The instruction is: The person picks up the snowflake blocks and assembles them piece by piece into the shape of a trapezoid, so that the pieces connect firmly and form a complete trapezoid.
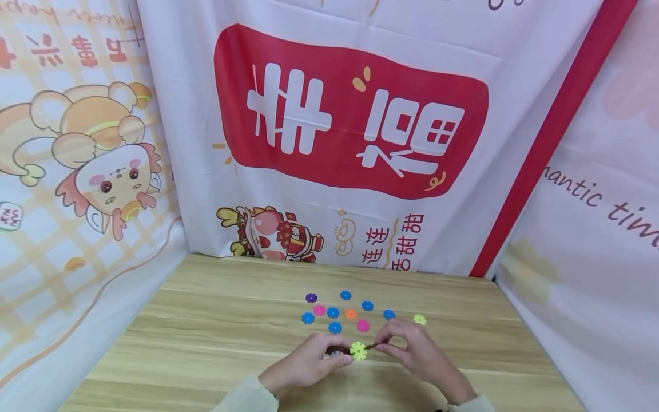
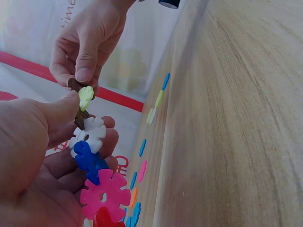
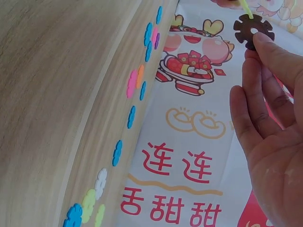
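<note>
My left hand [image 1: 309, 361] holds a linked chain of notched plastic snowflake discs in front of me. In the left wrist view the chain runs along its fingers: a red disc [image 2: 107, 218], a pink disc [image 2: 115, 189], a blue disc [image 2: 87, 158], a white disc [image 2: 97, 128] and a brown disc [image 2: 81, 119]. A yellow-green disc [image 1: 358, 351] stands between the two hands, beside the left thumb tip. Between thumb and index finger, my right hand [image 1: 419, 350] pinches another brown disc [image 3: 243, 32], which meets the yellow-green one at its edge. Its other fingers are loosely extended.
Loose discs lie beyond the hands on the wooden table [image 1: 206, 320]: several blue discs [image 1: 335, 327], pink discs [image 1: 363, 325], an orange disc [image 1: 351, 315], a purple disc [image 1: 311, 298] and a yellow-green disc [image 1: 419, 320]. Printed cloth walls [image 1: 185, 189] enclose the back and sides.
</note>
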Motion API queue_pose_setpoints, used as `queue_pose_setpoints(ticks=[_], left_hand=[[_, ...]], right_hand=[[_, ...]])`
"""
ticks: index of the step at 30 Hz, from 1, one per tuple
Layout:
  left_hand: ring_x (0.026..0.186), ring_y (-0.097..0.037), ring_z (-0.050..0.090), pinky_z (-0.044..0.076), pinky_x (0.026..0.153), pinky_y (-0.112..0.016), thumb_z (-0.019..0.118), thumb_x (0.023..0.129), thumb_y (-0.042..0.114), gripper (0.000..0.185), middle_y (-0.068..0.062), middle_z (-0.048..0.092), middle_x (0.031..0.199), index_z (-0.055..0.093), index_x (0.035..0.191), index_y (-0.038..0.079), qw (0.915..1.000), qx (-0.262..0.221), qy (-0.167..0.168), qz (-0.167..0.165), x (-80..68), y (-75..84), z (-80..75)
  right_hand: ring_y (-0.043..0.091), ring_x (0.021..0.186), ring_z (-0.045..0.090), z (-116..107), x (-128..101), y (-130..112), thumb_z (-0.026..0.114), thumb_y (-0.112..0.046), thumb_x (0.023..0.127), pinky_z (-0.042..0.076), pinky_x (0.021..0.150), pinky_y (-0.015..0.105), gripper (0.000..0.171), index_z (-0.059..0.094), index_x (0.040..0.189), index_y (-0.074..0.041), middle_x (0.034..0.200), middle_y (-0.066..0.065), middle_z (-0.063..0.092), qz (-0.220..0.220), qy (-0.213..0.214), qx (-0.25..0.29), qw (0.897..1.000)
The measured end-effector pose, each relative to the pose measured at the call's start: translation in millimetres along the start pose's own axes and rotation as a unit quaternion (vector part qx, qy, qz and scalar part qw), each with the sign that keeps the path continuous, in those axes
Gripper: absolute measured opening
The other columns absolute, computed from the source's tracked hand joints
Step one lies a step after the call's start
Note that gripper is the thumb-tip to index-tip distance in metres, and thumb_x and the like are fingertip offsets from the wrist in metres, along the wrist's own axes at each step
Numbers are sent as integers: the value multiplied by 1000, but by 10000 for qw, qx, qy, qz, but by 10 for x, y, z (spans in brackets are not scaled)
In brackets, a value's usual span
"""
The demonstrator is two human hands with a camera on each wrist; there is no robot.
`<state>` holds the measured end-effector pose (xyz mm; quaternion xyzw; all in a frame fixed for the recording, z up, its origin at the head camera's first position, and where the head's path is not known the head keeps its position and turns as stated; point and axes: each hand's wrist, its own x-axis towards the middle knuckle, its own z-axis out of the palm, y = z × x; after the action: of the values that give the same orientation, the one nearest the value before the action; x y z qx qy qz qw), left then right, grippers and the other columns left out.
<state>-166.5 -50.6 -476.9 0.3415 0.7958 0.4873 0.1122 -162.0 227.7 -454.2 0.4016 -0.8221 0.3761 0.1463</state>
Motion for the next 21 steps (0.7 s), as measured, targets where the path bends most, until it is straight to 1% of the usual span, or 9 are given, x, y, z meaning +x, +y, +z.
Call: queue_pose_setpoints(ticks=[3,6,9,12,17,19,21], left_hand=[[91,2,63,55,84,-19,69,103,28,18,12,74,103,77,115,18,10000,-13,-12,86,0,2,3],[88,3,63,56,81,-19,71,101,26,17,11,75,100,78,113,16,9999,-90,-15,81,-7,13,1],[84,3,63,57,77,-18,74,99,22,15,10,76,98,79,110,13,9998,-194,2,74,-12,25,4],[83,3,63,58,76,-18,75,97,20,16,6,78,97,80,109,11,9996,-255,37,126,-14,32,10],[82,2,66,60,75,-19,75,96,15,17,-10,81,101,81,110,8,9988,-484,34,80,-8,19,26],[82,2,67,60,76,-19,75,96,14,17,-13,81,103,81,110,7,9986,-524,10,57,-1,-3,29],[81,2,67,60,75,-19,74,97,14,18,-13,81,103,81,111,7,9987,-502,-50,77,6,-33,22]], right_hand=[[2,85,68,16,8,-15,84,-3,86,62,75,24,21,74,96,-19,92,-9,74,-207,83,-184,9996],[2,84,69,39,13,-30,86,0,82,61,76,24,25,75,95,-19,92,-8,75,-461,206,-449,9977],[3,83,70,54,15,-42,86,1,81,61,76,23,25,76,94,-18,91,-8,76,-683,333,-642,9950],[5,83,71,54,26,-53,85,1,82,60,77,18,23,76,94,-16,91,-5,76,-840,373,-632,9938],[7,84,72,44,59,-66,83,-2,86,57,80,14,16,77,94,-14,91,-4,77,-1098,289,-626,9916],[7,84,72,51,66,-69,82,-5,89,57,79,13,12,77,95,-14,92,-4,78,-1110,190,-532,9922],[7,84,72,64,68,-67,81,-8,91,57,78,13,7,77,95,-13,93,-4,78,-1006,71,-396,9941]])
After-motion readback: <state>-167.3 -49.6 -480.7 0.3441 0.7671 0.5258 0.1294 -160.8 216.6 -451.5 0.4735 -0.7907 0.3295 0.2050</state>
